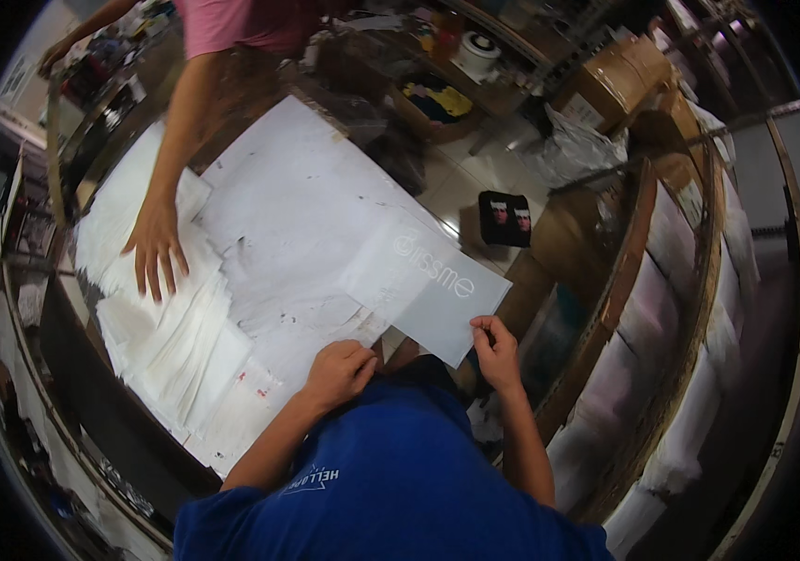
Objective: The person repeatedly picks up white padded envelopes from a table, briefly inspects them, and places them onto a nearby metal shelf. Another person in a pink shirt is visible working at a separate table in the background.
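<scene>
Table [278, 206]: white-topped, marked with dark scuffs, occupying the middle of the scene and running from far to near.

Pile of white sheets [171, 351]: spread along the left side of the table, layers overlapping unevenly.

Carton [619, 79]: brown, at the far right, well apart from the table.

Printed sheet [461, 292]: translucent, greyish, located at the near right corner of the table. Its far left part lies over the white top, where its border is hard to trace; its near right part overhangs the edge. The long axis slants from far left to near right, the free end pointing near right. White lettering runs in line with that axis, toward the far right long side.

Co-worker's hand [155, 245]: at the left over the pile, palm down, fingers spread and pointing near. Contact not confirmed.

Right hand [496, 351]: thumb and forefinger pinched together on the overhanging end of the printed sheet, between its two corners.

Left hand [339, 369]: at the near edge of the table, left of the printed sheet, fingers curled. Whether it grips anything cannot be told.

Black item [504, 219]: squarish, two pictures on it, beyond the printed sheet to the right.
</scene>
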Available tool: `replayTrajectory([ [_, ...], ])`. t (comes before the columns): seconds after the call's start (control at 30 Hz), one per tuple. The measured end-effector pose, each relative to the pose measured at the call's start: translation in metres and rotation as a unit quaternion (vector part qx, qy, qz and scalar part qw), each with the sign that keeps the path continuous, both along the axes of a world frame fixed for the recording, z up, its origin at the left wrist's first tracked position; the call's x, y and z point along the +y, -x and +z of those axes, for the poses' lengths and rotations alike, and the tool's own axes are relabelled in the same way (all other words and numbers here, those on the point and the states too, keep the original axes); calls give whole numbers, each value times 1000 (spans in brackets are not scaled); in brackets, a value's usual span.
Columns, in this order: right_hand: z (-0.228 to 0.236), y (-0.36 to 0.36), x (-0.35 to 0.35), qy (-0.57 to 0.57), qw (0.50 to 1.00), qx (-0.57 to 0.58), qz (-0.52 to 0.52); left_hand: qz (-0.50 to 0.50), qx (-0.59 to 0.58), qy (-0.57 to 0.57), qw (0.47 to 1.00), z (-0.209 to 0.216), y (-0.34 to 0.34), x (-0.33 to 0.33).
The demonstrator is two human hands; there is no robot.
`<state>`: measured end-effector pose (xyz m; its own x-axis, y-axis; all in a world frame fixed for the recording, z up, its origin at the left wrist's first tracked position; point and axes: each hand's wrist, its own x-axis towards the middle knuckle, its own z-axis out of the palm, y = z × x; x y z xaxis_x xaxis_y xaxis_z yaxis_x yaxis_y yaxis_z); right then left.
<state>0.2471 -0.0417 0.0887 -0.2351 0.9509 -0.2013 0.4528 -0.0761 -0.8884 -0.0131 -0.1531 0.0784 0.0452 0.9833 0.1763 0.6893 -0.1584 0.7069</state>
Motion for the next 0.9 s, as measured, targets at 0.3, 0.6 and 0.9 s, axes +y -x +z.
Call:
replayTrajectory([
  [0.3, -12, -110, 27, -64, 988, -68, -119, 53, 62, -61, 995, -32, -9, 1],
  [0.6, -42, -326, 6, -84, 887, -28, -453, 45, 117, 3, 992, -41, -16, 5],
  [0.9, -99, -490, -99, -98, 666, -96, -734, 31, 150, 4, 988, -57, -9, -1],
])
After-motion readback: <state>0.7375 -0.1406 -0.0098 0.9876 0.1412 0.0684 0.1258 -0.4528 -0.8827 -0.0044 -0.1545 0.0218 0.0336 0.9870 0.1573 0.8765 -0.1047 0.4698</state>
